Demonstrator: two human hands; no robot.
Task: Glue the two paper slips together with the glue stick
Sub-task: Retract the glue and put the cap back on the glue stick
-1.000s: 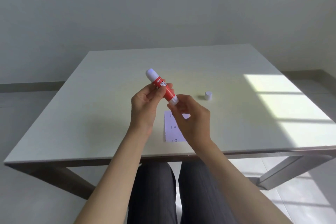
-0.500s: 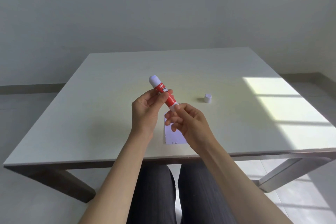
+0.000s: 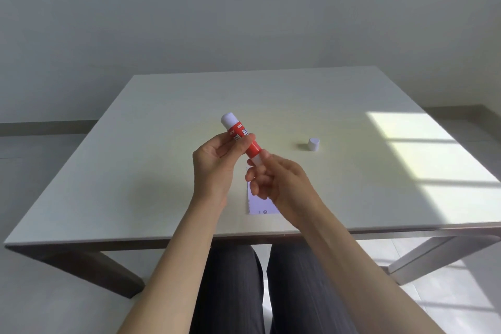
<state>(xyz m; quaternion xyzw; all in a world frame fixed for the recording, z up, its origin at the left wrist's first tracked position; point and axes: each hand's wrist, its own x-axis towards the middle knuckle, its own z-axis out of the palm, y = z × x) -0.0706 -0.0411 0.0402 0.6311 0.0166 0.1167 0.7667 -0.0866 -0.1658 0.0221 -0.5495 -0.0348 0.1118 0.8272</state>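
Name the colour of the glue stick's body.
Red with white lettering, white at both ends; the glue stick shows clearly in the head view.
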